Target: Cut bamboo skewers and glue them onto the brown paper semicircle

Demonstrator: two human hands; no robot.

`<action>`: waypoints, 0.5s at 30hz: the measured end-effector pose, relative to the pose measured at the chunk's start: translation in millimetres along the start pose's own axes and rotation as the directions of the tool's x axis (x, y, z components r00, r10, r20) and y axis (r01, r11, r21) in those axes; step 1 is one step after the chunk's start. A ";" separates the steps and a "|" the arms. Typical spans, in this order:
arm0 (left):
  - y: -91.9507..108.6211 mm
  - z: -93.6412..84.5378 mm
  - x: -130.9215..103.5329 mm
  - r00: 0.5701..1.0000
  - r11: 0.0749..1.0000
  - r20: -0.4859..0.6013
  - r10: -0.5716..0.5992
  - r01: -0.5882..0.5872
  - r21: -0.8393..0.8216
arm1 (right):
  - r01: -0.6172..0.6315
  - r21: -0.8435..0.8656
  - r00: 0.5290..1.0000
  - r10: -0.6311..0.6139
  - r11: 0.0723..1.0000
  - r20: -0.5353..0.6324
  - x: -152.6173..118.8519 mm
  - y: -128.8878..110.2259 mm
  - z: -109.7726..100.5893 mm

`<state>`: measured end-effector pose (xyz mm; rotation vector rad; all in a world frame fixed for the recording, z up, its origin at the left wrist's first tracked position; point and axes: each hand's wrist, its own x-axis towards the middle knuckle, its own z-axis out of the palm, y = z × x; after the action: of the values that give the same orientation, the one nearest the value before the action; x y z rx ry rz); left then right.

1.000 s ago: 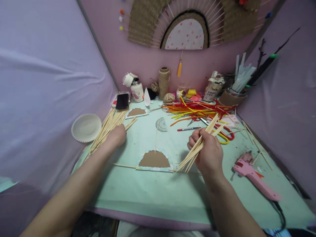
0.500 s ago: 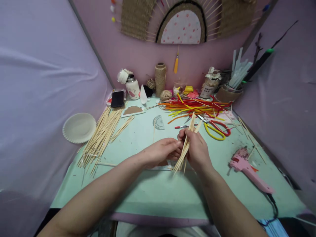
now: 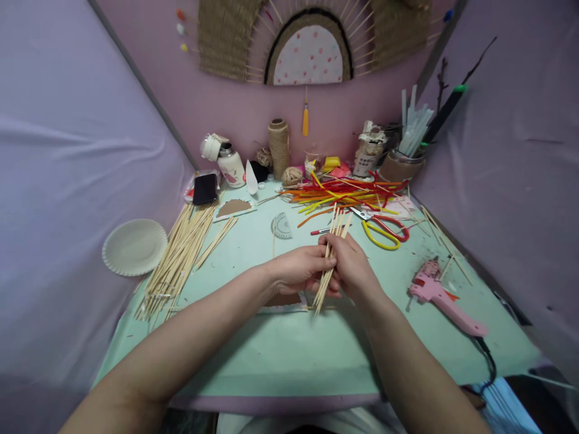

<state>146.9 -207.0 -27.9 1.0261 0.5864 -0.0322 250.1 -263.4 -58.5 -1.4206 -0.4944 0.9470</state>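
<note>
A small bundle of thin bamboo skewers (image 3: 325,282) stands tilted between my two hands, over the middle of the table. My left hand (image 3: 307,265) grips it from the left, thumb laid across the sticks. On the other side my right hand (image 3: 350,259) has its fingers wrapped round the upper part, and the tips fan out above. Below my left hand lies a brown cardboard piece with a white edge (image 3: 283,301), partly covered by the hand and forearm. Just beyond the hands are a red pen (image 3: 319,231) and a clear protractor (image 3: 283,225).
Many loose skewers (image 3: 174,265) lie at left beside a white paper plate (image 3: 134,247). Scissors (image 3: 384,232) and coloured pipe cleaners (image 3: 344,193) lie behind my hands. A pink glue gun (image 3: 446,301) rests at right. Twine (image 3: 279,147) and a bottle (image 3: 231,166) stand at the back.
My left hand has closed onto the skewers, its thumb now across them. The bundle looks narrower and more upright. The whole view has shifted slightly.
</note>
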 end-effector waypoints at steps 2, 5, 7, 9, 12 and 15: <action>7.2 -3.0 4.6 0.995 0.954 -0.089 0.038 -0.010 0.299 | 0.067 0.003 0.996 -0.067 0.998 -0.056 5.9 -1.7 -8.1; 14.5 -8.4 15.0 0.952 0.504 -0.245 0.186 0.121 0.855 | 0.207 0.004 0.951 -0.200 0.978 -0.236 11.1 -5.0 -29.2; 13.6 -9.5 24.0 0.928 0.242 -0.282 0.242 0.224 0.944 | 0.296 -0.008 0.904 -0.282 0.955 -0.321 8.3 -5.8 -46.8; 7.9 -5.7 33.9 0.918 0.157 -0.310 0.246 0.278 0.948 | 0.352 -0.044 0.884 -0.348 0.935 -0.311 -0.2 -5.2 -64.3; -4.9 8.7 48.1 0.899 0.058 -0.347 0.267 0.345 0.937 | 0.357 -0.133 0.882 -0.380 0.925 -0.280 -18.9 -2.8 -87.8; -15.3 24.8 59.0 0.877 0.011 -0.369 0.308 0.385 0.923 | 0.301 -0.294 0.877 -0.384 0.907 -0.288 -34.9 1.0 -109.3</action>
<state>203.4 -221.0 -58.6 2.5975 1.1295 -0.3140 316.0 -357.0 -66.0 -1.6075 -0.5912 0.3468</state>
